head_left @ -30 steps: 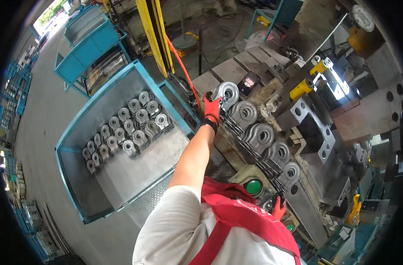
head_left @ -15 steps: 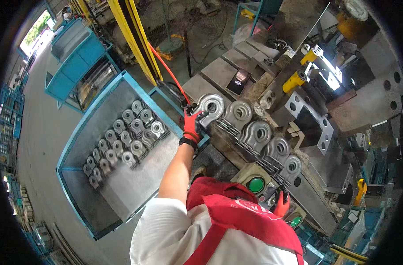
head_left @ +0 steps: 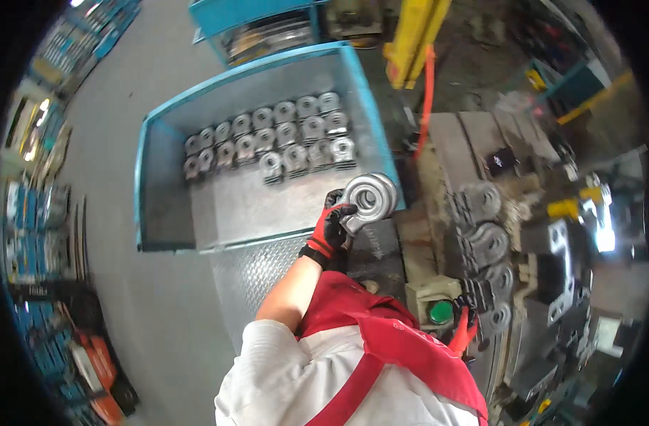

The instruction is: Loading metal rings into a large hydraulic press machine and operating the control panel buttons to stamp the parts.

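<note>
My left hand [head_left: 331,226], in a red and black glove, is closed on a short stack of ring-ended metal stampings [head_left: 370,201]. The stack hangs by the right corner of a blue-rimmed metal bin [head_left: 267,241]. Inside the bin, several rows of similar stampings [head_left: 264,136] stand along the far side. My right hand [head_left: 466,326], also gloved, is low at the right beside the near end of a row of stacked stampings [head_left: 489,243]. Its dark fingertips blend with the stack edges, so its grip is unclear.
A control box with a green button [head_left: 441,312] stands left of my right hand. Behind the row are heavy die blocks [head_left: 557,263]. A yellow post [head_left: 415,42] and red hose [head_left: 427,99] rise beyond the bin. Patterned metal plate [head_left: 264,280] covers floor near me.
My left hand has lifted the stack from the far end of the row and carried it left to the bin's corner. The view has turned left; my right hand stays by the row's near end.
</note>
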